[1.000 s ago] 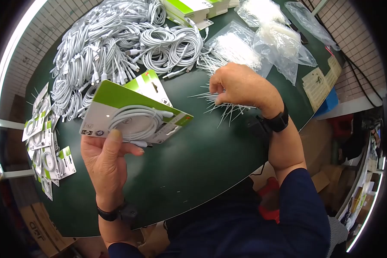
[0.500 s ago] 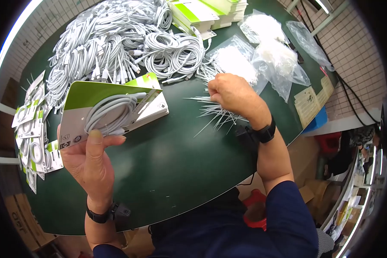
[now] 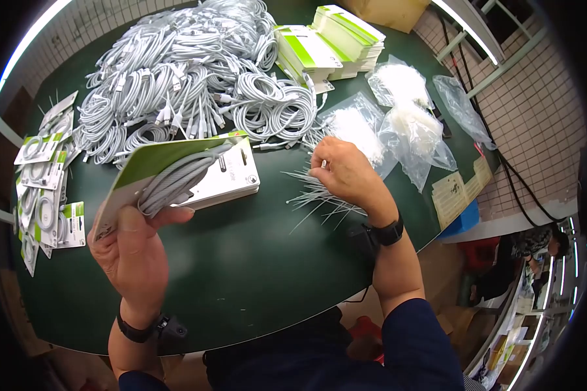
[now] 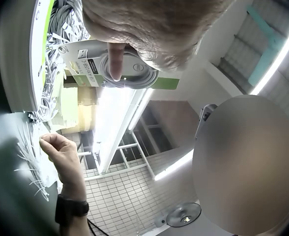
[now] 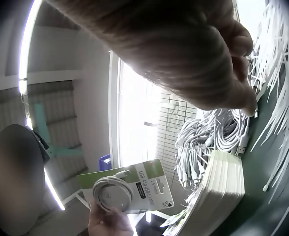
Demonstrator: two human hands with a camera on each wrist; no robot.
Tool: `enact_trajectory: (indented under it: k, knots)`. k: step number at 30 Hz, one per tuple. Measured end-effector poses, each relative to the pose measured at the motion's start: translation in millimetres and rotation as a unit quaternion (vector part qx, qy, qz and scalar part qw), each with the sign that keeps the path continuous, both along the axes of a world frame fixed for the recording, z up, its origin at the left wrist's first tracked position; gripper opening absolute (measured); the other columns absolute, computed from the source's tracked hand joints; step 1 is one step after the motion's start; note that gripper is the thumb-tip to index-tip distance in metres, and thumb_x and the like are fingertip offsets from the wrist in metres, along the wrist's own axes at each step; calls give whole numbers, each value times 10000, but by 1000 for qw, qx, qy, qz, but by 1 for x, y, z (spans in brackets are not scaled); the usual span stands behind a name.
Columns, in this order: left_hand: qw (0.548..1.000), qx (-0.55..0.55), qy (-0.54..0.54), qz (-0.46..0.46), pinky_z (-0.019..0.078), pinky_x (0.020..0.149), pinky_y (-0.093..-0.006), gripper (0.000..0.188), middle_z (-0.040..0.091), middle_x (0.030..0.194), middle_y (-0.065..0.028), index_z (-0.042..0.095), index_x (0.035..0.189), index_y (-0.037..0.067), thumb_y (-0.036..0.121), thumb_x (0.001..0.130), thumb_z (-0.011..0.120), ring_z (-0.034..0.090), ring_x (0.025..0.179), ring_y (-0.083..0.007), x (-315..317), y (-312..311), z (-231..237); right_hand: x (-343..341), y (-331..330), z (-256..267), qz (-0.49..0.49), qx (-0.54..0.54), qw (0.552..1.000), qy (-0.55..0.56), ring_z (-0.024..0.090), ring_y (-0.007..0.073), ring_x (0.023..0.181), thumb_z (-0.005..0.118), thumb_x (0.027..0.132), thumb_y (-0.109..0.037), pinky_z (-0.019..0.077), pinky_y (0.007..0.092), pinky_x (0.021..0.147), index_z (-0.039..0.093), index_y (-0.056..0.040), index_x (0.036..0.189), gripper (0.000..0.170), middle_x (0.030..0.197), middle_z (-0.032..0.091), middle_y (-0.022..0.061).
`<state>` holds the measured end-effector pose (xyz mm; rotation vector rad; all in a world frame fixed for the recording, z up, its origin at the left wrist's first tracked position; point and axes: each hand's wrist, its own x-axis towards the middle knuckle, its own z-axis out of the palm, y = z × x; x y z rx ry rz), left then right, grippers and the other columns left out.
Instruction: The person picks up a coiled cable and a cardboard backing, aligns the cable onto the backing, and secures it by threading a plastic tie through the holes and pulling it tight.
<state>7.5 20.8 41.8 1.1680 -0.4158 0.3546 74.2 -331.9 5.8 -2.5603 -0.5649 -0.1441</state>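
Observation:
The left hand (image 3: 137, 260) grips a green-and-white card (image 5: 157, 194) by its lower edge, thumb in front. A coiled white cable (image 3: 182, 177) lies against the card's face; printing on the card shows in both wrist views. Behind it on the table stands a stack of similar cards (image 3: 227, 179). Over loose white cable ties (image 3: 316, 192), the right hand (image 3: 352, 173) has thumb and fingertips together. A small white end at its thumb tip in the right wrist view looks like a pinched tie; most of it is hidden.
A large heap of coiled cables (image 3: 176, 58) covers the table's back left. Carded cables (image 3: 45, 218) are piled at the left edge. More card stacks (image 3: 306, 49) stand at the back, with plastic bags of ties (image 3: 411, 130) to the right and a paper sheet (image 3: 450, 199) beyond.
The held card has moved left and turned more edge-on to the head view, uncovering more of the stack behind. The right hand stays at the ties, its fingertips slightly raised.

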Motion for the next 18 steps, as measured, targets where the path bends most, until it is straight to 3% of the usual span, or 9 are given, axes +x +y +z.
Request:
enact_trajectory:
  k: [9,12,14,16,18]
  knots:
    - [984,151,-74,62,673,816,-417,313,686,1290,-288,683,1295,-78,126,1064,625,712,1154,-354,7,-13,6,0,14,7,-90,106,990,6,658,246,697,734,883,-62,547,358,687,719,8,946,96,796,709,138]
    - [973,193,-101,71,657,856,-402,299,698,1276,-286,694,1280,-76,108,1049,646,710,1168,-350,10,-13,5,0,15,6,-93,188,978,-7,664,235,687,754,885,-66,549,352,691,764,-7,968,102,788,719,129]
    - [967,218,-113,74,649,875,-395,293,703,1269,-285,700,1272,-75,100,1041,656,709,1175,-347,12,-11,4,2,10,-2,-74,163,984,-11,664,226,690,761,883,-66,547,345,690,771,-8,966,102,797,724,125]
    - [951,267,-134,73,663,862,-400,316,677,1317,-281,675,1326,-53,133,1085,587,695,1202,-352,13,-9,3,5,5,-10,-32,108,994,-14,664,209,697,775,878,-66,542,331,688,786,-11,962,101,814,735,116]
    - [941,299,-140,67,670,855,-403,330,664,1341,-279,663,1353,-41,149,1107,552,688,1216,-354,13,-7,1,4,5,-13,-31,127,991,-10,658,190,697,778,877,-62,539,323,685,788,-12,945,85,819,740,105]
